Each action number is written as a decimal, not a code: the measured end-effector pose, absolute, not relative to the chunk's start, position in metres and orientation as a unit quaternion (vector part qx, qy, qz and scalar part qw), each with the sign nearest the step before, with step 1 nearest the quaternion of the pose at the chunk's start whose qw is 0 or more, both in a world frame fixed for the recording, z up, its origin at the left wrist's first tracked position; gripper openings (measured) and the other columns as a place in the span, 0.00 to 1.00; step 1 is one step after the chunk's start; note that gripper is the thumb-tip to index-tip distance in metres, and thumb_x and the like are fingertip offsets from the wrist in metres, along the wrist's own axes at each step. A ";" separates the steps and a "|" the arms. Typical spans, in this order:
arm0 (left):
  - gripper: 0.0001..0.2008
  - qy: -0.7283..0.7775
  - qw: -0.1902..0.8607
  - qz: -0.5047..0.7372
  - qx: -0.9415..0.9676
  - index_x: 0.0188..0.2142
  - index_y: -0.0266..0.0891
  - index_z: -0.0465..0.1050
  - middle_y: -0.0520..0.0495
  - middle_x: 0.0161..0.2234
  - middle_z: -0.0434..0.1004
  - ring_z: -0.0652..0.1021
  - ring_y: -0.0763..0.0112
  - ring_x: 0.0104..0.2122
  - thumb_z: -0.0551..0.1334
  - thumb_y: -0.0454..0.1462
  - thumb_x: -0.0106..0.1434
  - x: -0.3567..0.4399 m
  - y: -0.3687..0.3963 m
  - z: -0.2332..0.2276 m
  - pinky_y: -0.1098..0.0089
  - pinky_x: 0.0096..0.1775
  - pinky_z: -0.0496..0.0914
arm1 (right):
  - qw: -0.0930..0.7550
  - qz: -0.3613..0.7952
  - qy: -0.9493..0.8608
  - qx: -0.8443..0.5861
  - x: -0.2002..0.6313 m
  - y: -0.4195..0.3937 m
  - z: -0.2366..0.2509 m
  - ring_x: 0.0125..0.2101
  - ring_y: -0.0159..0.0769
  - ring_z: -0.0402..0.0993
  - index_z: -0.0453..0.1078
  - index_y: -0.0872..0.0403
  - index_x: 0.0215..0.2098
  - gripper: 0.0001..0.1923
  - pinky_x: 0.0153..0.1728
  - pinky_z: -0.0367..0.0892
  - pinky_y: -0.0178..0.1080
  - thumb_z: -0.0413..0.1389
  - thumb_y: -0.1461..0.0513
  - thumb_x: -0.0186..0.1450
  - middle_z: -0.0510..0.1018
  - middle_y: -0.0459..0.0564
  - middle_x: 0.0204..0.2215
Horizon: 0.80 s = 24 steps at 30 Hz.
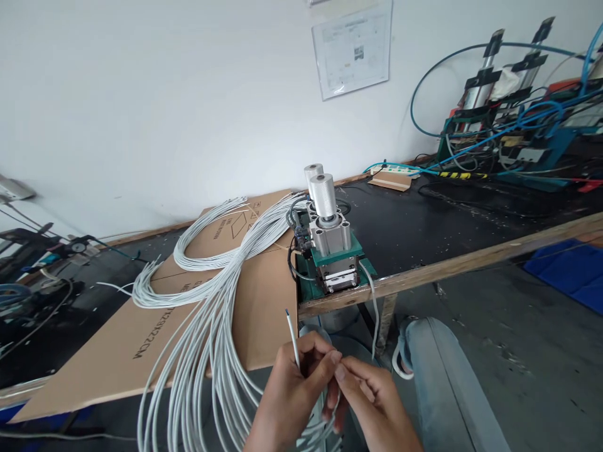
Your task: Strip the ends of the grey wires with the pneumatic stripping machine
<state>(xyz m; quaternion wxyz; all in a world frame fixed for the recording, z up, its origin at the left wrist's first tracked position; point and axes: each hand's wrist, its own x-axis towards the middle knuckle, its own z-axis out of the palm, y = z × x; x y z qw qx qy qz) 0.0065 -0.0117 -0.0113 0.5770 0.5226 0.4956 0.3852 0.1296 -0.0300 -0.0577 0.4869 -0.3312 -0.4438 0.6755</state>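
Note:
My left hand (294, 383) pinches a thin white cable (293, 339) whose stripped tip, with a small blue core showing, sticks up above my fingers. My right hand (372, 395) meets the left at the fingertips and grips the same cable just below it. Both hands sit low in the view, in front of the table edge. A small pneumatic machine (330, 245) with two silver cylinders on a green base stands at the table edge right above my hands. A big bundle of white cables (211, 314) drapes off the table to the left of my hands.
A flat cardboard sheet (254, 301) lies under the cable coils. The black table (424, 226) has a wooden front edge. More pneumatic gear with blue hoses (513, 125) stands at the back right. My knee in jeans (438, 358) is at the lower right. A paper hangs on the wall (353, 47).

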 end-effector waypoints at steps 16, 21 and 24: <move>0.22 0.599 0.340 0.529 0.496 0.47 0.40 0.72 0.58 0.24 0.63 0.65 0.75 0.22 0.65 0.52 0.62 0.011 -0.001 0.009 0.76 0.24 0.61 | 0.534 -0.061 -0.775 -0.333 0.165 0.014 -0.084 0.40 0.38 0.82 0.74 0.58 0.52 0.13 0.40 0.75 0.36 0.52 0.69 0.73 0.83 0.55 0.39; 0.20 0.604 0.303 0.585 0.449 0.43 0.43 0.72 0.60 0.22 0.59 0.58 0.77 0.20 0.66 0.54 0.62 0.008 -0.004 0.015 0.77 0.21 0.54 | 0.554 -0.057 -0.757 -0.343 0.159 0.040 -0.082 0.38 0.40 0.82 0.72 0.61 0.53 0.13 0.36 0.77 0.38 0.53 0.70 0.72 0.82 0.58 0.38; 0.20 0.579 0.343 0.577 0.463 0.43 0.43 0.71 0.60 0.21 0.59 0.57 0.78 0.19 0.66 0.54 0.61 0.005 0.002 0.012 0.78 0.20 0.54 | 0.556 -0.052 -0.747 -0.359 0.155 0.045 -0.083 0.39 0.40 0.82 0.71 0.60 0.55 0.14 0.36 0.77 0.38 0.51 0.70 0.73 0.82 0.59 0.39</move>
